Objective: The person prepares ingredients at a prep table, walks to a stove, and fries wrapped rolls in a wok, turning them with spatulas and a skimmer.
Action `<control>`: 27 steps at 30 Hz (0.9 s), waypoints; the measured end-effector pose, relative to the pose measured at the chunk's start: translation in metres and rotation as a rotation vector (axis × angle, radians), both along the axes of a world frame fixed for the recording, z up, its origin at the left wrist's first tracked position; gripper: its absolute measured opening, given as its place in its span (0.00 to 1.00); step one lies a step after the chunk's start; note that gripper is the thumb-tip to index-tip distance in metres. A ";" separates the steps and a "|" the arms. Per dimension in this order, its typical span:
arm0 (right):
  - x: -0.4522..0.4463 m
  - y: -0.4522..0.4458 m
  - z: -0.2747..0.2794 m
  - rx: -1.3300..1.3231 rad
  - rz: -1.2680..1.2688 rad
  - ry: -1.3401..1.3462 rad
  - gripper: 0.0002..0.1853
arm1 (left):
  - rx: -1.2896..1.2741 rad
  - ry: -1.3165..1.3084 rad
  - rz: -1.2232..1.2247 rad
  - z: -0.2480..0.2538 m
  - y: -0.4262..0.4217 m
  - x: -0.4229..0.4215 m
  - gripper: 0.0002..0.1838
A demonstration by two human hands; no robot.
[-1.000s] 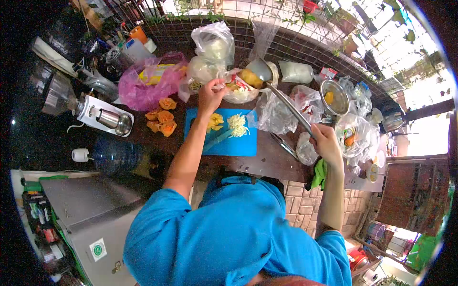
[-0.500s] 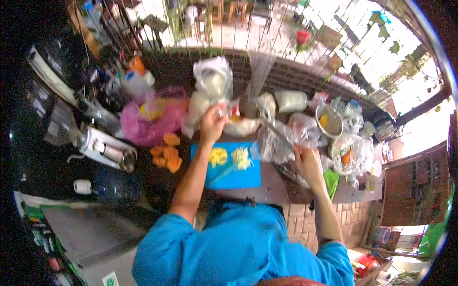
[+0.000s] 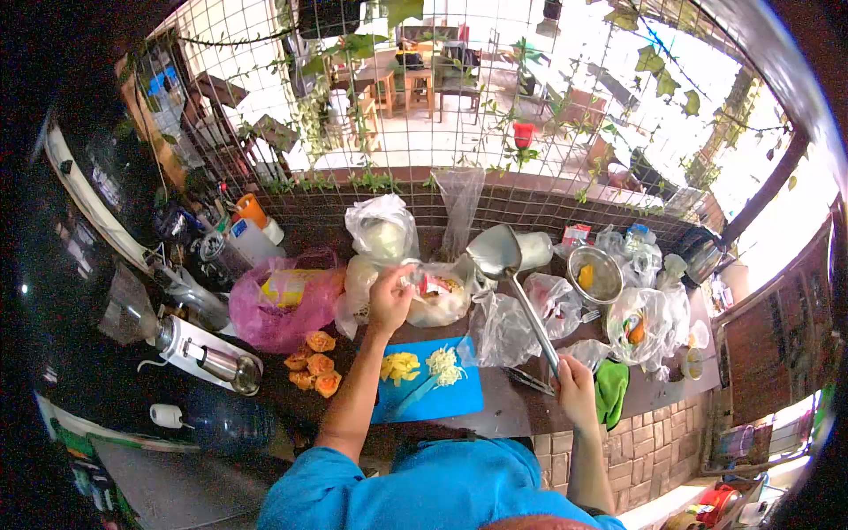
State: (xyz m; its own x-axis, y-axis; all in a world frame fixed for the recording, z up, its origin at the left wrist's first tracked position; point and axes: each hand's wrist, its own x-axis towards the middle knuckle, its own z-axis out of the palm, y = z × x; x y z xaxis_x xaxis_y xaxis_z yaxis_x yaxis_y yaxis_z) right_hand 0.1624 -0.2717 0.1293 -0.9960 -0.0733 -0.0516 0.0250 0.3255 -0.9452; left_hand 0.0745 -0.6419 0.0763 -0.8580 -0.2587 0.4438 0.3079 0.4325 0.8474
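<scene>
My right hand (image 3: 577,386) is closed around the handle of a metal wok spatula (image 3: 495,251). The spatula's broad head points away from me, raised over the plastic bags at the back. My left hand (image 3: 389,305) has its fingers curled together in front of a clear bag with red and yellowish contents (image 3: 438,299); what they pinch, if anything, is hard to make out. Below the hands lies a blue cutting board (image 3: 449,405) with yellow cut pieces (image 3: 400,367), a heap of pale shreds (image 3: 444,365) and a knife with a bluish blade (image 3: 413,397).
Orange roundish pieces (image 3: 320,363) sit left of the board, near a pink plastic bag (image 3: 252,314). A metal bowl (image 3: 608,284), a bag of vegetables (image 3: 649,314) and a green cloth (image 3: 611,390) are on the right. Wire mesh (image 3: 371,159) rises behind the counter.
The view has tilted upward, so the counter sits lower in the picture and is sharper. The spatula has swung, and its head now shows broad. My left hand stays near the bags.
</scene>
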 end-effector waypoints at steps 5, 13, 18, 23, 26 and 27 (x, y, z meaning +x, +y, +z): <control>0.011 0.015 -0.023 -0.095 -0.083 0.047 0.13 | -0.151 0.225 0.013 0.021 0.006 -0.006 0.20; 0.028 0.027 -0.038 -0.241 -0.137 0.002 0.15 | -0.120 0.200 0.042 0.025 0.004 -0.022 0.20; 0.034 0.031 -0.049 -0.258 -0.145 0.020 0.15 | -0.287 0.267 0.108 0.015 -0.004 -0.039 0.21; 0.040 0.034 -0.053 -0.203 -0.159 0.052 0.16 | -0.235 0.070 0.189 0.012 -0.006 -0.037 0.19; 0.045 0.030 -0.049 -0.196 -0.177 0.039 0.16 | -0.491 0.143 0.193 -0.001 -0.009 -0.044 0.18; 0.045 0.030 -0.049 -0.204 -0.172 0.049 0.16 | -0.489 0.143 0.193 -0.002 -0.003 -0.042 0.18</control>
